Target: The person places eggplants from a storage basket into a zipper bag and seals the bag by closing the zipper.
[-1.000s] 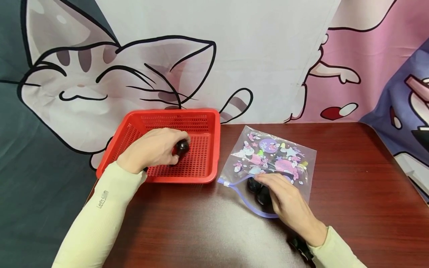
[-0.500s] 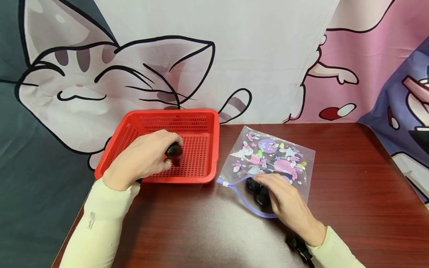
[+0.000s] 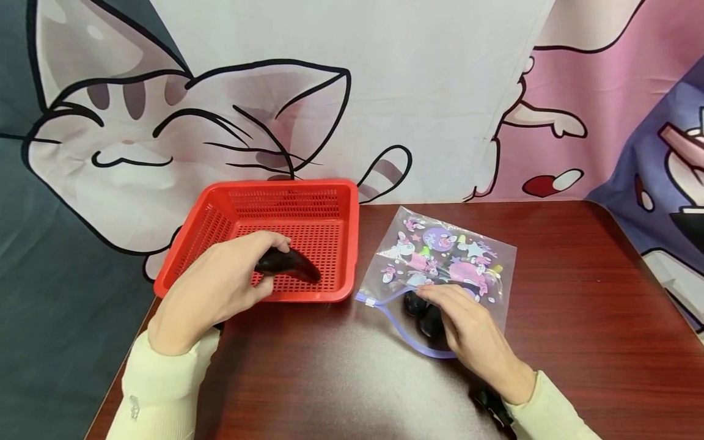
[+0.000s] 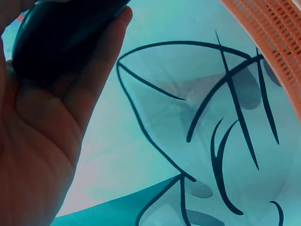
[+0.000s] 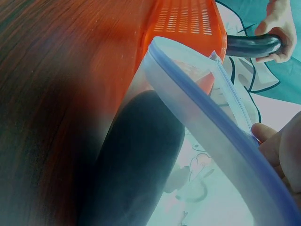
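In the head view my left hand (image 3: 214,287) grips one end of a dark, glossy eggplant (image 3: 290,264) above the red basket (image 3: 354,244); the other end points to the right. The left wrist view shows this eggplant (image 4: 61,37) between thumb and fingers. My right hand (image 3: 478,333) holds the lilac zip edge of a clear printed bag (image 3: 440,244) lying on the table. The bag's mouth gapes, and two dark rounded ends of eggplants (image 3: 431,322) show inside it. Up close in the right wrist view, one long bagged eggplant (image 5: 136,155) fills much of the bag.
The basket stands at the table's back left, its floor and walls full of small slots. A brown wooden table (image 3: 308,373) lies under everything. Behind it hangs a cloth (image 3: 456,104) with cartoon cats.
My left hand has drawn back toward me and left within the basket, lifting the eggplant and turning it so its length shows. My right hand and the bag have stayed put.
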The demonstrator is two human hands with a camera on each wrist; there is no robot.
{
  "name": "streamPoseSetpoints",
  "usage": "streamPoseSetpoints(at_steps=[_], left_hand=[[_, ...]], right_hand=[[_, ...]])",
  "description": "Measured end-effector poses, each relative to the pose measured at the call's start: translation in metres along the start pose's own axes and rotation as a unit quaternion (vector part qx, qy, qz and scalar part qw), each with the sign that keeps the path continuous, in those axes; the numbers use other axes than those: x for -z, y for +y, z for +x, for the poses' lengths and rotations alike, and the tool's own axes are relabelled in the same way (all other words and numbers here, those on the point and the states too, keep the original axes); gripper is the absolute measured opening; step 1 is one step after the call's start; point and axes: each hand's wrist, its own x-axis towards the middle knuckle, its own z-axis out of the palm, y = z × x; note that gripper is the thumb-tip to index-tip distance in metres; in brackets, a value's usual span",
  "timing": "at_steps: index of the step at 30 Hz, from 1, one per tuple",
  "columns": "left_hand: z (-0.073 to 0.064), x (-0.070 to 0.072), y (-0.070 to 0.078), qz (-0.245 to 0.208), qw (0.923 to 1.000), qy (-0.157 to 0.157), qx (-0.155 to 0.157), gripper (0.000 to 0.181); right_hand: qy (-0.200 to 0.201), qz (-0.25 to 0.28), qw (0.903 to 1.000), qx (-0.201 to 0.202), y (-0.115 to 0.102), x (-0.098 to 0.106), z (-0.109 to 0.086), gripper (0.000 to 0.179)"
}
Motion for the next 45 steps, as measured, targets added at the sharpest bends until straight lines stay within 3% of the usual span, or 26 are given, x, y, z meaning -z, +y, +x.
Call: streamPoseSetpoints(at_steps=[9, 17, 23, 26, 31, 40, 45], left_hand=[[-0.016, -0.009, 0.018, -0.009, 0.9973, 0.062, -0.039, 0.053], [-0.027, -0.009, 0.026, -0.005, 0.9942, 0.1, -0.039, 0.053], [-0.034, -0.007, 0.03, -0.027, 0.9915, 0.117, -0.049, 0.046], [-0.037, -0.006, 0.032, -0.037, 0.9881, 0.136, -0.062, 0.032], [-0.038, -0.008, 0.036, -0.051, 0.9788, 0.17, -0.102, 0.031], [-0.031, -0.019, 0.045, -0.059, 0.9665, 0.195, -0.157, 0.032], [-0.026, -0.028, 0.051, -0.08, 0.9612, 0.187, -0.186, 0.032]], right_hand=[[-0.002, -0.004, 1.0, -0.004, -0.001, 0.001, -0.001, 0.037], [-0.003, -0.003, 1.0, -0.009, 0.0, 0.001, -0.001, 0.037], [-0.003, -0.003, 0.9999, -0.009, 0.0, 0.001, -0.001, 0.037], [-0.004, -0.004, 0.9999, -0.011, 0.0, 0.001, -0.002, 0.038], [-0.003, -0.005, 0.9999, -0.01, 0.0, 0.001, -0.002, 0.038], [-0.002, -0.004, 0.9999, -0.011, 0.0, 0.001, -0.001, 0.037], [-0.003, -0.009, 0.9998, -0.015, 0.0, 0.002, -0.001, 0.038]])
